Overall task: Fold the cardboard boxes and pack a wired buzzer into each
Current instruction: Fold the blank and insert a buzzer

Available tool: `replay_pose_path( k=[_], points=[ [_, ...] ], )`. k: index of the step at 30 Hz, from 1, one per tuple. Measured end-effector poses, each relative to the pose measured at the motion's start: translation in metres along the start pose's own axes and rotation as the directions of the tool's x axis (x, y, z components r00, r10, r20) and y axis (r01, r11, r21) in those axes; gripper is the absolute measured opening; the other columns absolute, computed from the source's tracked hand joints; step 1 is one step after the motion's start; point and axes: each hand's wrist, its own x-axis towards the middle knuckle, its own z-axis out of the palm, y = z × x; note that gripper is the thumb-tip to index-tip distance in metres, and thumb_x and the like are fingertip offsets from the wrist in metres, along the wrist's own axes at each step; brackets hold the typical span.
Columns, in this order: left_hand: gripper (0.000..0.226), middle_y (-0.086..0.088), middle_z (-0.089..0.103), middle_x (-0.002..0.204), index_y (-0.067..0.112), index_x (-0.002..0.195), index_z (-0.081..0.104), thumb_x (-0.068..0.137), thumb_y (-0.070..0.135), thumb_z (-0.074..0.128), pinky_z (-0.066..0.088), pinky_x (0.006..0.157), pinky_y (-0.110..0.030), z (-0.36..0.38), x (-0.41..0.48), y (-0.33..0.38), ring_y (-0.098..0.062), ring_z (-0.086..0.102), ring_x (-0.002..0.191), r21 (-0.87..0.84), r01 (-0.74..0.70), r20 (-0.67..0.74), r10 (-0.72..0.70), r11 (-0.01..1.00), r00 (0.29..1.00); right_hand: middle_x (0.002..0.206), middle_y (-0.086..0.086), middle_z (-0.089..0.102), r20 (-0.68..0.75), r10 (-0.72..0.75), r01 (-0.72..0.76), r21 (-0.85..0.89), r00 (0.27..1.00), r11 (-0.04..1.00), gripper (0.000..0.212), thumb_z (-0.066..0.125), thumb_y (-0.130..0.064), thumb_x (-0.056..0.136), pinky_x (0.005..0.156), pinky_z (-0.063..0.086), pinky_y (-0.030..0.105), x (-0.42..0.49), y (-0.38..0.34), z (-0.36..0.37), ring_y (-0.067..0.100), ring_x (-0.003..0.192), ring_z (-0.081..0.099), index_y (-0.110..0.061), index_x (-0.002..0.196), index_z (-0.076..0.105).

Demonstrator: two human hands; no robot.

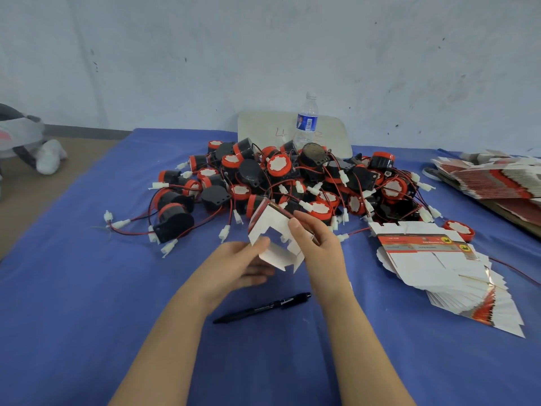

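A half-folded white cardboard box (pixel 272 230) with a red printed edge is held above the blue table, its flaps spread open toward me. My left hand (pixel 243 265) pinches its lower left flap with thumb and fingers. My right hand (pixel 319 244) grips its right side, thumb on the inner face. Behind the box lies a large heap of black and red wired buzzers (pixel 292 183) with red-black wires and white plugs. A fanned stack of flat box blanks (pixel 433 265) lies to the right of my hands.
A black pen (pixel 263 307) lies on the blue tablecloth (pixel 73 288) just below my hands. A water bottle (pixel 306 121) stands behind the heap before a white board. More flat blanks (pixel 491 177) are piled at the far right edge. A plush toy (pixel 26 139) sits far left.
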Motion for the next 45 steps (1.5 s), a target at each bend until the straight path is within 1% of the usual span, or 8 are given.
replay_pose_path(
  k=[5, 11, 17, 23, 26, 32, 37, 45],
  points=[
    [0.019, -0.002, 0.071, 0.11, 0.02, 0.107, 0.07, 0.09, 0.019, 0.061, 0.053, 0.088, -0.021, 0.003, -0.002, 0.0, -0.015, 0.065, 0.106, -0.064, -0.147, 0.106, 0.153, 0.987, 0.982, 0.106, -0.017, 0.069, -0.113, -0.045, 0.046, 0.013, 0.993, 0.999, 0.02, 0.063, -0.031, 0.091, 0.08, 0.049, 0.013, 0.001, 0.005, 0.002, -0.004, 0.1, 0.062, -0.031, 0.111, 0.065],
    [0.033, 0.006, 0.073, 0.099, 0.026, 0.099, 0.07, 0.096, 0.004, 0.046, 0.054, 0.077, -0.019, 0.01, 0.002, 0.0, -0.015, 0.067, 0.1, -0.04, -0.245, -0.091, 0.241, 0.969, 0.966, 0.115, -0.008, 0.068, -0.169, -0.013, 0.024, 0.059, 0.985, 0.998, 0.021, 0.06, -0.033, 0.093, 0.092, 0.051, 0.026, 0.003, 0.005, 0.001, 0.009, 0.109, 0.062, -0.03, 0.113, 0.063],
    [0.02, -0.002, 0.072, 0.108, 0.019, 0.103, 0.071, 0.088, 0.016, 0.058, 0.054, 0.081, -0.023, 0.007, 0.001, -0.001, -0.017, 0.068, 0.1, -0.225, -0.245, 0.026, 0.257, 0.943, 0.966, 0.12, 0.01, 0.067, 0.098, 0.266, -0.283, 0.414, 0.959, 0.865, 0.052, 0.047, -0.05, 0.09, 0.086, 0.054, 0.038, 0.003, -0.003, -0.003, 0.025, 0.107, 0.065, -0.014, 0.124, 0.062],
    [0.042, 0.001, 0.074, 0.096, 0.024, 0.125, 0.045, 0.092, -0.002, 0.047, 0.057, 0.075, -0.028, 0.006, 0.004, 0.001, -0.017, 0.07, 0.091, -0.149, -0.265, -0.165, 0.24, 0.953, 0.957, 0.139, -0.017, 0.051, 0.12, 0.197, -0.214, 0.148, 0.973, 0.966, 0.073, 0.039, -0.07, 0.075, 0.112, 0.034, 0.041, 0.0, -0.004, 0.001, 0.005, 0.131, 0.044, -0.037, 0.14, 0.044],
    [0.069, 0.015, 0.073, 0.092, 0.048, 0.135, 0.023, 0.09, 0.0, 0.044, 0.058, 0.079, -0.034, 0.005, 0.004, 0.001, -0.023, 0.07, 0.095, -0.189, -0.269, -0.088, 0.256, 0.944, 0.963, 0.11, -0.051, 0.047, 0.109, 0.06, -0.056, -0.041, 0.992, 0.998, 0.071, 0.036, -0.066, 0.078, 0.103, 0.034, 0.023, -0.005, -0.003, 0.007, -0.029, 0.11, 0.038, -0.044, 0.144, 0.029],
    [0.038, 0.01, 0.07, 0.109, 0.051, 0.124, 0.05, 0.087, 0.058, 0.054, 0.053, 0.09, -0.033, 0.012, 0.004, 0.002, -0.014, 0.065, 0.106, -0.076, -0.242, -0.021, 0.241, 0.967, 0.97, 0.108, -0.011, 0.064, -0.123, -0.039, 0.025, -0.108, 0.992, 0.994, 0.034, 0.047, -0.045, 0.095, 0.075, 0.047, 0.01, -0.002, 0.006, 0.007, 0.002, 0.099, 0.06, -0.026, 0.122, 0.054],
    [0.022, 0.006, 0.073, 0.095, 0.042, 0.116, 0.056, 0.094, 0.04, 0.05, 0.055, 0.086, -0.027, 0.009, 0.004, -0.002, -0.007, 0.068, 0.089, 0.152, -0.3, -0.151, 0.322, 0.942, 0.934, 0.09, -0.016, 0.064, -0.155, -0.076, 0.042, -0.209, 0.985, 0.977, 0.021, 0.053, -0.038, 0.095, 0.056, 0.044, 0.007, 0.001, 0.01, 0.005, -0.012, 0.073, 0.059, -0.028, 0.114, 0.055],
    [0.036, 0.004, 0.075, 0.089, 0.035, 0.126, 0.049, 0.092, 0.028, 0.06, 0.054, 0.076, -0.025, 0.0, 0.007, -0.006, -0.006, 0.07, 0.081, 0.261, -0.213, -0.257, 0.281, 0.942, 0.925, 0.133, -0.043, 0.031, 0.227, 0.003, 0.036, -0.168, 0.974, 0.985, 0.049, 0.041, -0.059, 0.085, 0.089, 0.032, -0.003, -0.005, 0.005, 0.005, -0.032, 0.115, 0.03, -0.056, 0.132, 0.027]
  ],
)
